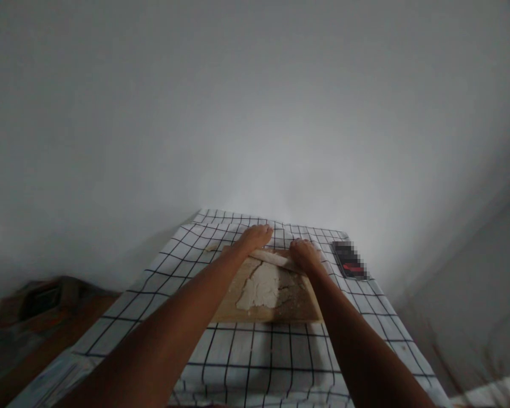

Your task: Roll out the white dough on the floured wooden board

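The left hand is resting on the rolling pin at its left end, the right hand at its right; I cannot tell whether fingers are wrapping it. The pin is slanting near the board's far edge, cracked dough lying between it and the near edge.

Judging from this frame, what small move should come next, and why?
Probably roll the rolling pin lightly back toward the body: the left hand and right hand are at its ends, it lies by the far edge of the flattened dough, and most of that ragged-edged sheet lies on the near side.
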Tool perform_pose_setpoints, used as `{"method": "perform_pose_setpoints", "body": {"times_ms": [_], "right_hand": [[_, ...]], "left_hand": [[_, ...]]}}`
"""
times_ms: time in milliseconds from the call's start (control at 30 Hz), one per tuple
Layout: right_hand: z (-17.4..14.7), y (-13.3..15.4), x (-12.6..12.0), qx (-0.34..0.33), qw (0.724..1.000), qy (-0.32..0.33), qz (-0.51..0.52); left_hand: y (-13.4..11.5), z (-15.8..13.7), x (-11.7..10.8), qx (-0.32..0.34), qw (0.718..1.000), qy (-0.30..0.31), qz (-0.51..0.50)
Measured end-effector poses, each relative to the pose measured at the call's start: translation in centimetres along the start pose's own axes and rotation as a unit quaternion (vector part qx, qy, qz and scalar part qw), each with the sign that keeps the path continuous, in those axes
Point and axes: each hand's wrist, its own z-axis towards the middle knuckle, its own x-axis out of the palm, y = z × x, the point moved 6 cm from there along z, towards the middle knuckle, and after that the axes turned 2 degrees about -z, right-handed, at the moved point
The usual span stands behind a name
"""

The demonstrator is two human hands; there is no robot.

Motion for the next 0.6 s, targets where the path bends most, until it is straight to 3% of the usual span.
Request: {"method": "perform_pose_setpoints", "body": {"times_ms": [333, 600], "right_hand": [[-1.5, 0.0, 0.5, 0.035, 0.999, -0.006, 0.029], [-4.0, 0.7, 0.3, 0.076, 0.993, -0.054, 0.074]], "left_hand": [[-0.2, -2.4, 0.6, 0.056, 0.998, 0.019, 0.037], [-0.5, -6.2, -0.6, 0.008, 0.999, -0.01, 0.04]]}}
